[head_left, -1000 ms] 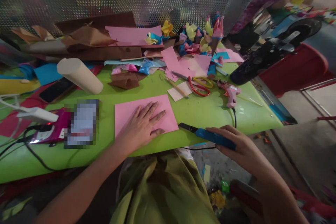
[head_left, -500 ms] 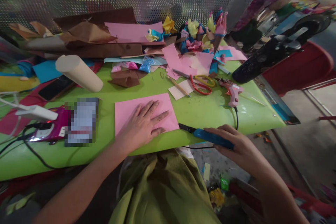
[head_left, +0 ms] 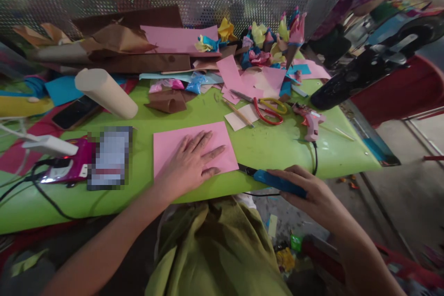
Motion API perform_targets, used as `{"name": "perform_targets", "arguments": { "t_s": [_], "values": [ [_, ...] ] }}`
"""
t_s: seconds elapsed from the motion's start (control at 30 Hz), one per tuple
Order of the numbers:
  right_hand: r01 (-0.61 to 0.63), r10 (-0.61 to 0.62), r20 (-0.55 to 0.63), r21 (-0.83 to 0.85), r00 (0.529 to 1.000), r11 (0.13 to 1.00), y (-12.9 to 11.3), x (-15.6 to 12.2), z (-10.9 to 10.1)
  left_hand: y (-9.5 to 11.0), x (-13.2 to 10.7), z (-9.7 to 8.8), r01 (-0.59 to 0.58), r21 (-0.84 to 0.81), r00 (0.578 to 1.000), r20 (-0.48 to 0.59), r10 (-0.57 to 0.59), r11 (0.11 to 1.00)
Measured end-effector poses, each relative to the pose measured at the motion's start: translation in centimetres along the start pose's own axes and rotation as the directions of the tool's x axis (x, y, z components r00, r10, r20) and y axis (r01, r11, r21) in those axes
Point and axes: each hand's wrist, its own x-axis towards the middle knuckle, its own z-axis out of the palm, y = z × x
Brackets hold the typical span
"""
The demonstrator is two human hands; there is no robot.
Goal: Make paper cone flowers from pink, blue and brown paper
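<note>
Flat on a sheet of pink paper (head_left: pixel 164 148) lies my left hand (head_left: pixel 190 159), its fingers spread and pressing down. My right hand (head_left: pixel 305 187) is wrapped round the blue handle of a utility knife (head_left: pixel 274 180). The knife's dark blade touches or nearly touches the paper's lower right corner; I cannot tell which. Beyond the paper are a pencil (head_left: pixel 239 113) on a pale paper scrap (head_left: pixel 239 121) and scissors (head_left: pixel 268 113) with red and yellow handles. A pink glue gun (head_left: pixel 313 125) lies to the right, its cord hanging off the front edge.
On the left of the green table (head_left: pixel 194 113) are a beige paper tube (head_left: pixel 107 95), a phone (head_left: pixel 111 157), and a magenta power strip (head_left: pixel 78 162) with cables. Crumpled paper flowers (head_left: pixel 263 46) and brown paper (head_left: pixel 121 41) line the back. A red chair (head_left: pixel 398 88) stands at right.
The view has shifted slightly. My left hand stays flat on the pink paper, and the knife in my right hand remains at the paper's lower right corner, moved only a little.
</note>
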Motion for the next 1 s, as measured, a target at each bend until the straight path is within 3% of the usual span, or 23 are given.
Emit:
{"name": "perform_targets", "arguments": {
  "t_s": [0.63,1.0],
  "values": [
    [0.022,-0.023,0.035,0.031,0.999,0.999,-1.2,0.5,0.8,0.2,-0.1,0.0,0.006,-0.012,0.999,-0.035,-0.007,1.000],
    [0.052,-0.054,0.069,0.022,0.996,0.998,-2.1,0.8,1.9,0.4,0.1,-0.5,0.024,-0.028,1.000,0.016,-0.024,0.999]
  ]
}}
